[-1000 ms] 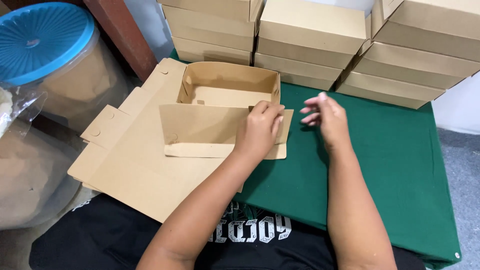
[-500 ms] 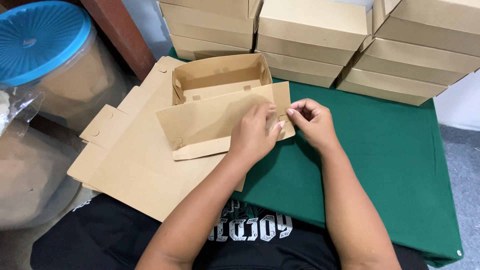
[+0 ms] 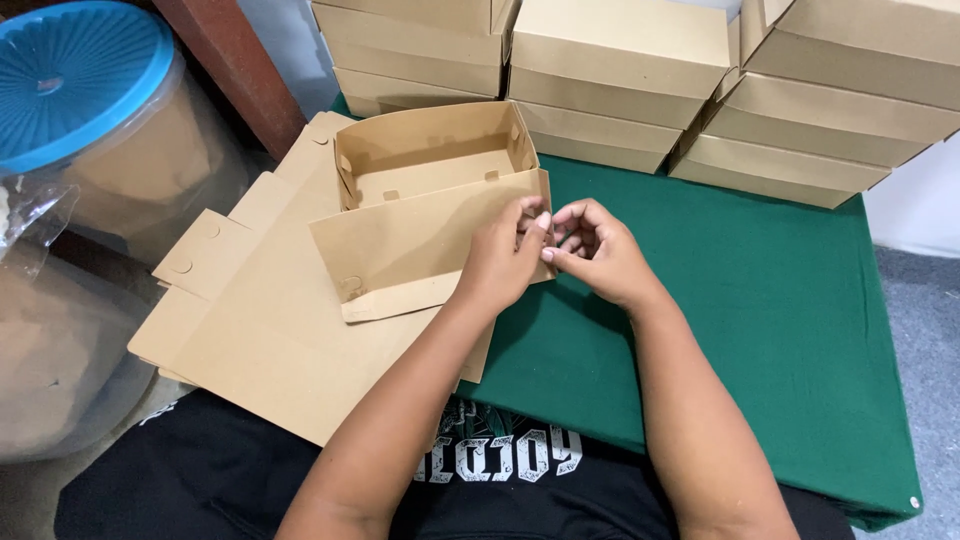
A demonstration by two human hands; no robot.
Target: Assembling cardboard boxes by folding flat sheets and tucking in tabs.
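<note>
Cardboard fills most of this view: we look down at a half-folded brown box [image 3: 430, 190] on a counter [image 3: 780, 300] covered in green cloth. Its back and side walls stand upright, and its front flap [image 3: 410, 245] tilts toward us. Our left hand [image 3: 505, 262] lies on the right end of that flap, its grip closed on the flap's edge with fingertips [image 3: 538, 222] pinching near the corner. Our right hand [image 3: 598, 252] sits just beside it, fingers curled, touching the same corner; its grip looks closed on the cardboard there, though the left hand hides part of the contact. The box rests on a stack of flat, unfolded box blanks [image 3: 270, 330] that spreads over the counter's left edge toward our lap. Behind the box, along the far side of the counter, stand stacks of finished brown boxes [image 3: 620, 70] with lids shut. Off to the left, beside the counter, sits a large clear tub with a round blue lid [image 3: 75, 85]. At the bottom of the view we see our black shirt [image 3: 500, 470] with white print.
</note>
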